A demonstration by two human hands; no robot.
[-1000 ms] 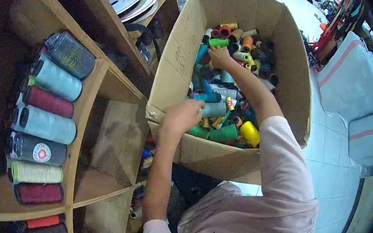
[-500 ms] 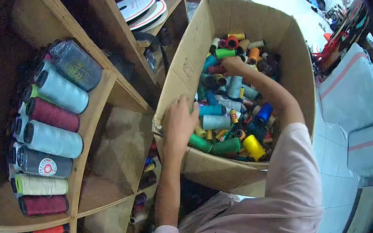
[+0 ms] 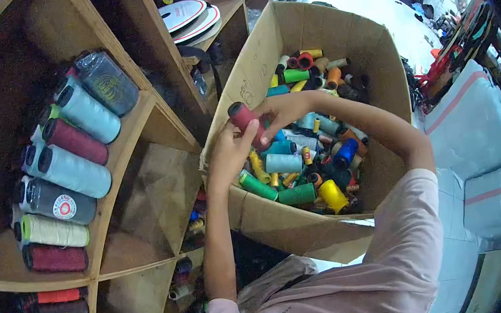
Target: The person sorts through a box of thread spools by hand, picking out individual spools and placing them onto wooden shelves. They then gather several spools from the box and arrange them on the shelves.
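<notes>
A dark red thread spool (image 3: 242, 116) is held above the left side of a cardboard box (image 3: 366, 26). My left hand (image 3: 229, 149) grips it from the near side, thumb across its middle. From the right, my right hand (image 3: 284, 112) is closed around its lower end, with the fingers partly hidden. Below both hands lie many loose spools in the box, among them a light blue spool (image 3: 283, 164), a green spool (image 3: 297, 195), a yellow spool (image 3: 333, 196) and a blue spool (image 3: 345, 153).
At the left, a curved wooden shelf (image 3: 119, 157) carries rows of spools, including a maroon spool (image 3: 76, 141) and a cream spool (image 3: 55, 231). White discs (image 3: 197, 25) lie on a shelf behind. White wrapped bundles (image 3: 468, 123) stand on the right.
My right hand has come up from the pile toward the left with the dark red spool. My left hand has left the box edge and now grips the spool too.
</notes>
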